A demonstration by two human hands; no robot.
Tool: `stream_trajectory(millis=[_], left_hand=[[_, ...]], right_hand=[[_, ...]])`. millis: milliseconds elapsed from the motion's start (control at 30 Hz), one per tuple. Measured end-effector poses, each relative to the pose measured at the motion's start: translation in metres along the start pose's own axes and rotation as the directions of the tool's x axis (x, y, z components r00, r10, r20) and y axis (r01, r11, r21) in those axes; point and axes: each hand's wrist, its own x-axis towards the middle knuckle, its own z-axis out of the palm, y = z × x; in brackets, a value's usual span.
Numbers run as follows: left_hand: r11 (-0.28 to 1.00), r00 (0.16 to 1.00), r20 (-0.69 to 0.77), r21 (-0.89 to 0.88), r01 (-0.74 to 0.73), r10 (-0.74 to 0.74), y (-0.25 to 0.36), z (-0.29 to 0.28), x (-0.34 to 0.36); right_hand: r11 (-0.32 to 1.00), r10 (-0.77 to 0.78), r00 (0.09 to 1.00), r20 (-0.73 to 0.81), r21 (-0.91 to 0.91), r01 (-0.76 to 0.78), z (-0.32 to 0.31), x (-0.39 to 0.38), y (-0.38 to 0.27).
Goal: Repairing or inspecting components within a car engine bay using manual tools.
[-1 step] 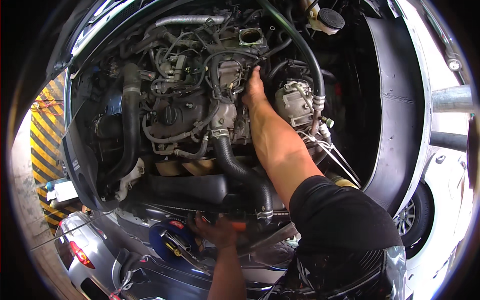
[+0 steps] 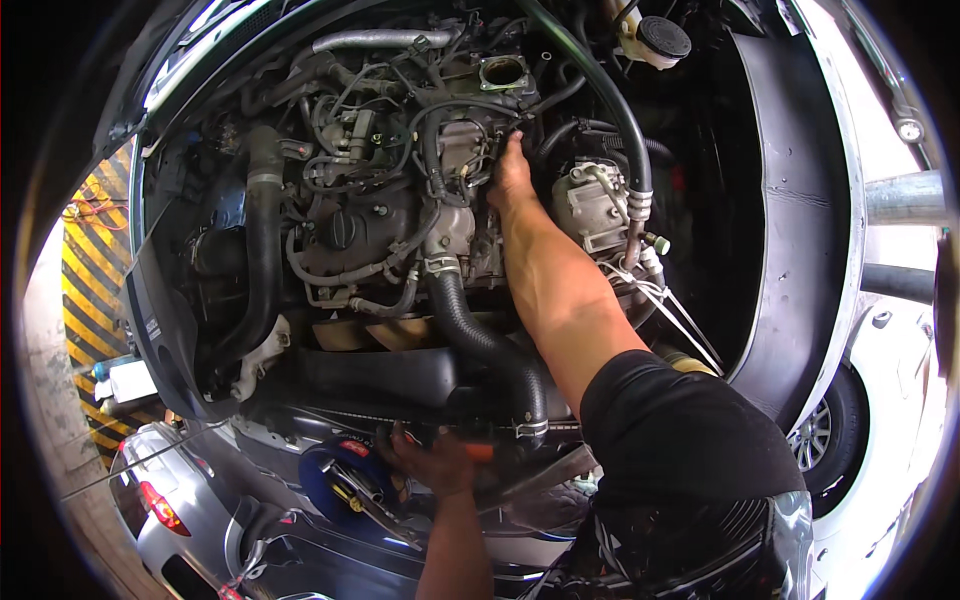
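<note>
My right hand (image 2: 512, 175) reaches deep into the engine bay, between the engine block (image 2: 455, 232) and a grey metal compressor (image 2: 592, 208). Its thumb side shows beside hoses and wiring; the other fingers are hidden, so what they touch cannot be made out. Near the front edge of the bay, my left hand (image 2: 432, 462) is closed, in shade, with an orange handle (image 2: 479, 453) sticking out on its right side. The far end of that tool is too dark to name. Just left of this hand sits a round blue dish (image 2: 318, 478) with metal tools (image 2: 352, 492) in it.
A thick black radiator hose (image 2: 470, 318) curves past my right forearm. White ties (image 2: 675, 312) stretch below the compressor. To the left runs a black pipe (image 2: 263, 240); a dark fender cover (image 2: 800, 230) lines the right side. A silver car (image 2: 165, 500) stands beyond the front.
</note>
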Motion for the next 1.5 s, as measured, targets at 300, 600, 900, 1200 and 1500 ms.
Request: stream_trajectory(millis=[300, 600, 900, 1200, 1500], left_hand=[[0.998, 0.998, 0.029, -0.029, 0.063, -0.062, 0.003, -0.002, 0.002], [1.0, 0.999, 0.035, 0.003, 0.03, -0.03, -0.002, -0.003, 0.003], [1.0, 0.999, 0.018, -0.013, -0.027, 0.027, -0.006, -0.004, 0.003], [0.999, 0.999, 0.039, -0.033, -0.015, 0.017, -0.005, -0.007, 0.006], [0.999, 0.999, 0.029, -0.027, -0.021, 0.022, -0.003, -0.008, 0.007]], right_hand=[[0.998, 0.039, 0.999, -0.012, -0.054, -0.04, 0.008, -0.003, -0.019], [0.999, -0.011, 0.998, -0.056, -0.045, 0.009, 0.008, -0.013, -0.022], [0.956, -0.224, 0.939, -0.263, -0.245, 0.159, 0.007, 0.004, -0.01], [0.978, -0.102, 0.98, -0.173, -0.197, 0.067, 0.012, -0.007, -0.02], [0.966, -0.096, 0.967, -0.235, -0.256, 0.034, 0.011, 0.0, -0.026]])
